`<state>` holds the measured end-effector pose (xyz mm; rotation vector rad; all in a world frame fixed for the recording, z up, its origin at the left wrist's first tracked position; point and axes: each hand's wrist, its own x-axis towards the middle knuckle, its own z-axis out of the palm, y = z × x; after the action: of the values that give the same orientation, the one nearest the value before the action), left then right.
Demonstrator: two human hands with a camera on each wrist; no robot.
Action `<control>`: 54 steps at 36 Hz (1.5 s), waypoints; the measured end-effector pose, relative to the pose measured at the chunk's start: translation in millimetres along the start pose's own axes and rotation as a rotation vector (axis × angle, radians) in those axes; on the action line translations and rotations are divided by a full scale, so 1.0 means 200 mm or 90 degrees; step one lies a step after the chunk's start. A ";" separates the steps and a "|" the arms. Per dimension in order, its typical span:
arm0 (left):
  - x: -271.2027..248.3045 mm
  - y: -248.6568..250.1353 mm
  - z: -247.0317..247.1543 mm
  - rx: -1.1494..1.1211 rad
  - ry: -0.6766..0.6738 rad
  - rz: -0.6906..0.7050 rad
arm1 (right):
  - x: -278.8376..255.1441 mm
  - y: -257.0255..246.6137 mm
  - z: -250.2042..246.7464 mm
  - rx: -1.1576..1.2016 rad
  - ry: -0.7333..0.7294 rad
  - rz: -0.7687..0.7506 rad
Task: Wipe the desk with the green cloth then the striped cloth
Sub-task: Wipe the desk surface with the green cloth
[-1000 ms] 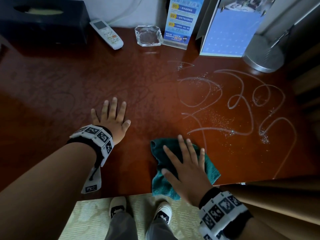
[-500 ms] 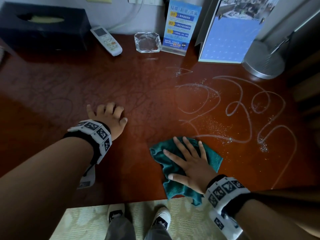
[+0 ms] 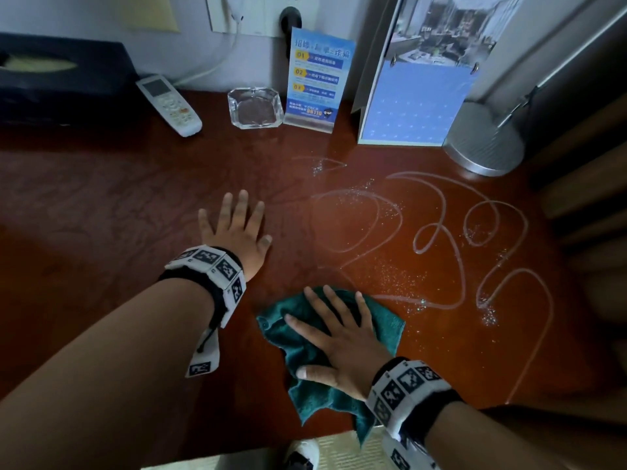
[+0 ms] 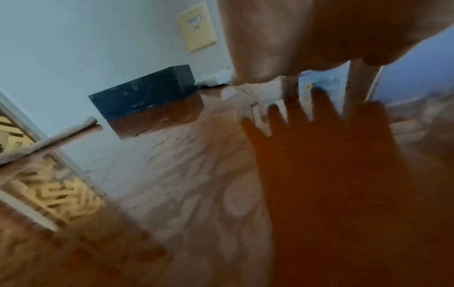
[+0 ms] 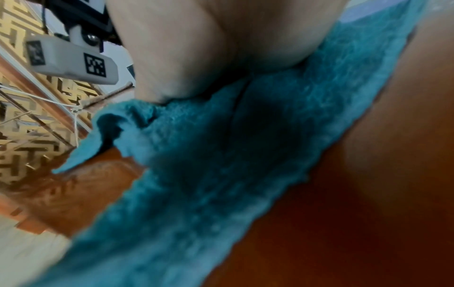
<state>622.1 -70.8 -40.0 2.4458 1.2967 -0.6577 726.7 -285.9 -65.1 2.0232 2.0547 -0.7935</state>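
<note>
Reddish desk [image 3: 101, 205] lies under both my hands. Right hand [image 3: 342, 347] fingers [image 3: 334, 307] spread straight, pressing the green cloth [image 3: 386, 327] flat near the front edge; left hand [image 3: 237, 232] rests flat, fingers splayed, beside it. Cloth's lower corner hangs off the edge; both wrist views are blurred.

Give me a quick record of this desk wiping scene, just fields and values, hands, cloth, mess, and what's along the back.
left hand: flat on desk, fingers straight
right hand: pressing green cloth flat, fingers spread
cloth position: near front edge, one corner hanging over
mess: white squiggly streaks right of cloth, unwiped
striped cloth: not in view
back row: tissue box, remote, glass ashtray, blue sign, calendar, lamp base
</note>
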 end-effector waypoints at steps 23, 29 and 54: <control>0.07 -0.04 0.04 -0.051 -0.093 0.063 | 0.39 0.08 -0.27 -0.035 -0.024 0.102; 0.09 -0.04 0.05 -0.061 -0.088 0.065 | 0.53 0.13 -0.33 -0.041 -0.005 0.115; 0.13 -0.04 0.16 -0.064 0.013 0.066 | 0.98 0.25 -0.59 0.014 0.065 0.165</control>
<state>620.7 -62.8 -81.5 2.4245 1.1721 -0.5302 789.9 -60.2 -68.9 2.3239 1.7861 -0.6788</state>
